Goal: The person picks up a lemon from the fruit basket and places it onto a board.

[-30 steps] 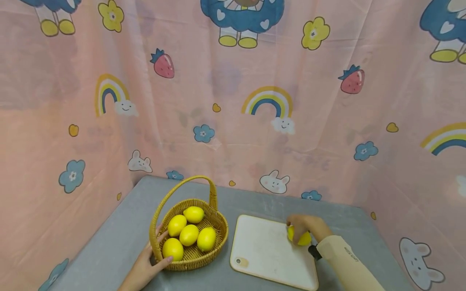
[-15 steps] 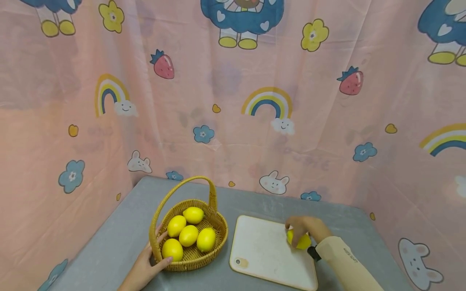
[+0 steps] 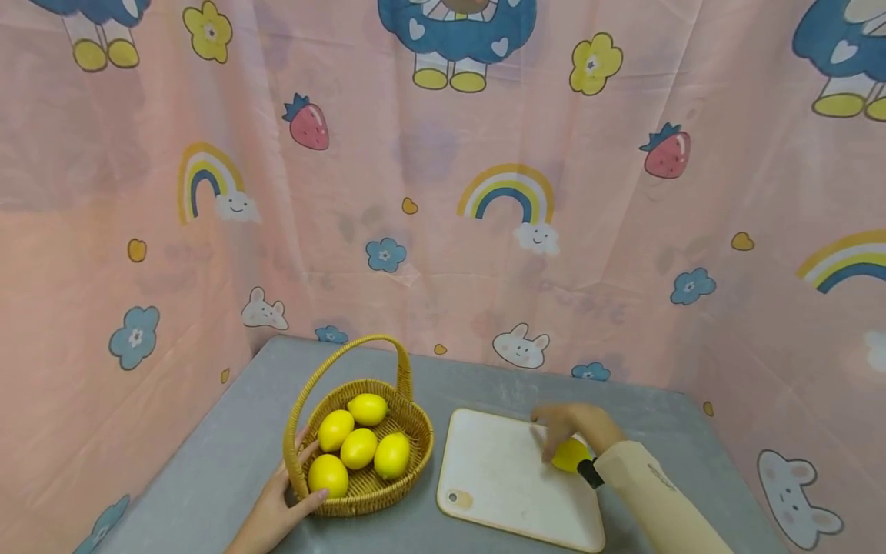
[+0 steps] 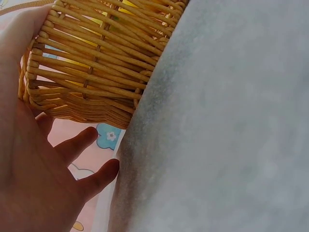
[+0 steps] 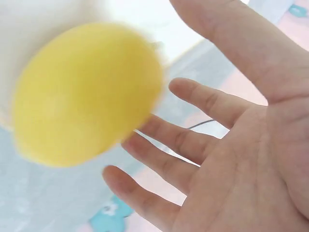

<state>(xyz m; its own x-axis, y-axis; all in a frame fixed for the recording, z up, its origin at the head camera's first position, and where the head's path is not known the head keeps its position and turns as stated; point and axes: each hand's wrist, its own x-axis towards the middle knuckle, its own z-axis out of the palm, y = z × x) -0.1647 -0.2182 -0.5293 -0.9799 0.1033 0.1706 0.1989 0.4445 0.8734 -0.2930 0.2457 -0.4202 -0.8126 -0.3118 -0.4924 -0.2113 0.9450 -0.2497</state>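
In the head view, your left hand (image 3: 280,502) grips one golden woven wicker basket (image 3: 367,504), thumb over the rim; five yellow oval lemons (image 3: 359,448) sit inside. Beside it lies one white rectangular board (image 3: 498,477), a sixth yellow lemon (image 3: 569,455) at its right edge under your right hand (image 3: 576,425). The left wrist view adds your lower fingers (image 4: 99,181) splayed below the basket. Only the right wrist view shows your right hand spread wide, ungripping, fingertips by that lemon; contact is unclear.
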